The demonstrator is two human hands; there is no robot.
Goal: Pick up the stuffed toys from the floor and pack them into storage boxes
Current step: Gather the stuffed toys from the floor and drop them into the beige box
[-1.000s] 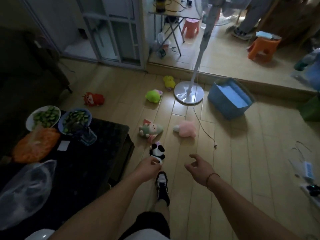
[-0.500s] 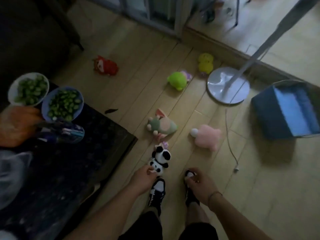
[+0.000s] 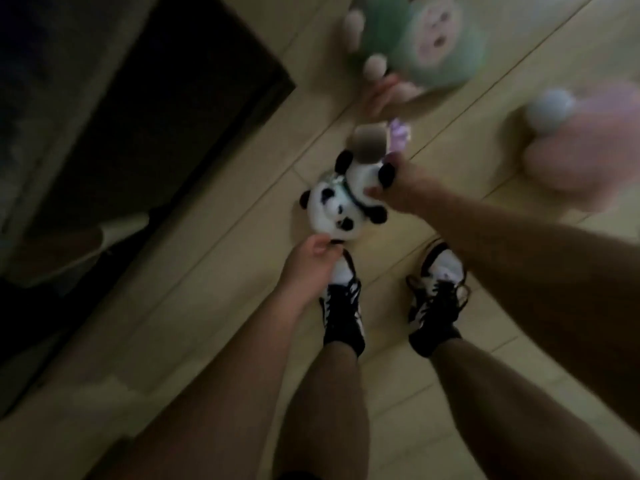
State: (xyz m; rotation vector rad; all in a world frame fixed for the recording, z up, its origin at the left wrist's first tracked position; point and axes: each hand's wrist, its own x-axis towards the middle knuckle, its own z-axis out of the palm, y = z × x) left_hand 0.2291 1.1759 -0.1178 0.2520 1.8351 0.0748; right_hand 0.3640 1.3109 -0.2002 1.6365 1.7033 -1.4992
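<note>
Panda toy (image 3: pixel 341 199) lies diagonally, head toward the left hand (image 3: pixel 308 268) pinching it, right hand (image 3: pixel 401 188) gripping its body.

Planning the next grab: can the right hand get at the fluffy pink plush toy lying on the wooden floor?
Probably yes. The right hand lies near the pink plush toy, bare wooden floor between, but it grips the black-and-white panda toy.

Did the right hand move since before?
Yes. The right hand went forward past the shoes and now grips the panda with the left hand.
</note>
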